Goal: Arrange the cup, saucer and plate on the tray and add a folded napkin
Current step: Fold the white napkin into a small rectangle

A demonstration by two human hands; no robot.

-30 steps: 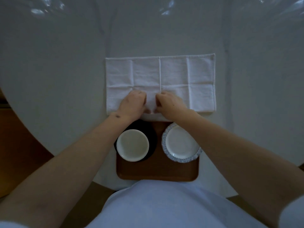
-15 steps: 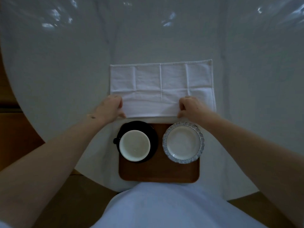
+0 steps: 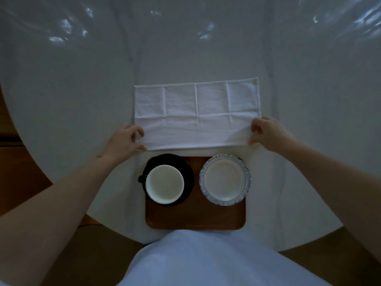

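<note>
Hands: left hand (image 3: 125,141) and right hand (image 3: 268,134) pinched the napkin (image 3: 195,116) at its near corners.
Fold: best lifted evenly, edges matched.

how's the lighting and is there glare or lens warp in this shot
Head view: dim, bluish and underexposed; the white napkin reads grey. Head view: bright glare patches on the glossy table cover at the far edge. Head view: wide-angle warp bows the table rim and stretches both forearms. Head view: cup and plate stay fairly sharp.
</note>
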